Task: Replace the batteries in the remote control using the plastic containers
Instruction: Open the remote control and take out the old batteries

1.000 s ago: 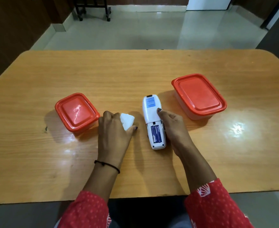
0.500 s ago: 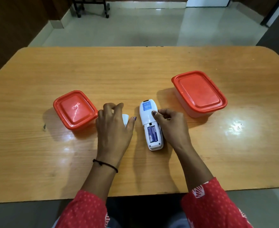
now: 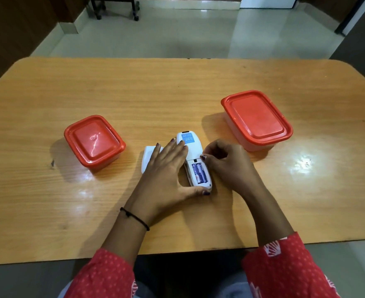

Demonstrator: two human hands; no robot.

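Left hand (image 3: 166,175) rests on remote (image 3: 192,147)

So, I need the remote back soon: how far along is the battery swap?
Done: battery cover off, lying beside the remote. In hand: left hand steadies the remote; right hand fingers the open compartment, batteries seated. Left: swap them using the small container and large container, both lidded; refit cover.
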